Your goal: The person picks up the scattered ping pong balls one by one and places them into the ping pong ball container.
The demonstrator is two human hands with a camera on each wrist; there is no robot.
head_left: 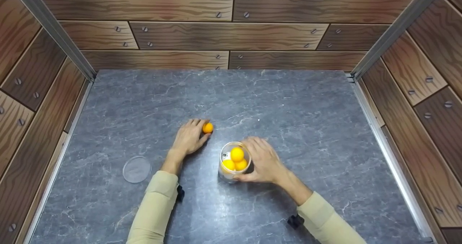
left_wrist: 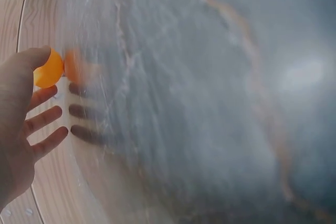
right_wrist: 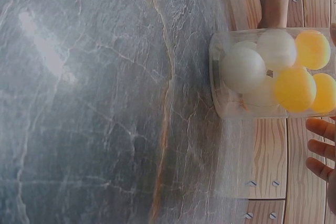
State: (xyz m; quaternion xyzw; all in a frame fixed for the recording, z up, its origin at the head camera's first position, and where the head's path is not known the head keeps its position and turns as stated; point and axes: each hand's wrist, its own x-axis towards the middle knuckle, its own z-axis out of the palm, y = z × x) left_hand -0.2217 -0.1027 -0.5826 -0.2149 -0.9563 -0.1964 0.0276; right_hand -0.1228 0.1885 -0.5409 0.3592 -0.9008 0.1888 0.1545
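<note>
Near the middle of the table, my left hand (head_left: 188, 137) pinches an orange ping-pong ball (head_left: 208, 127) between thumb and fingers. In the left wrist view that ball (left_wrist: 50, 69) touches the tabletop, and the other fingers of the left hand (left_wrist: 21, 114) are spread beside it. My right hand (head_left: 263, 161) holds a clear jar (head_left: 228, 177) from its right side, thumb on the near side and fingers on the far side. The jar stands upright with its top uncovered. White balls (right_wrist: 243, 70) lie low in it, with orange balls (right_wrist: 295, 89) above them.
A clear round lid (head_left: 136, 169) lies flat on the table, left of the left forearm. The grey marbled tabletop (head_left: 252, 99) is bordered by wood-patterned walls (head_left: 227, 36) at the back and sides, with metal rails (head_left: 393, 161) along the side edges.
</note>
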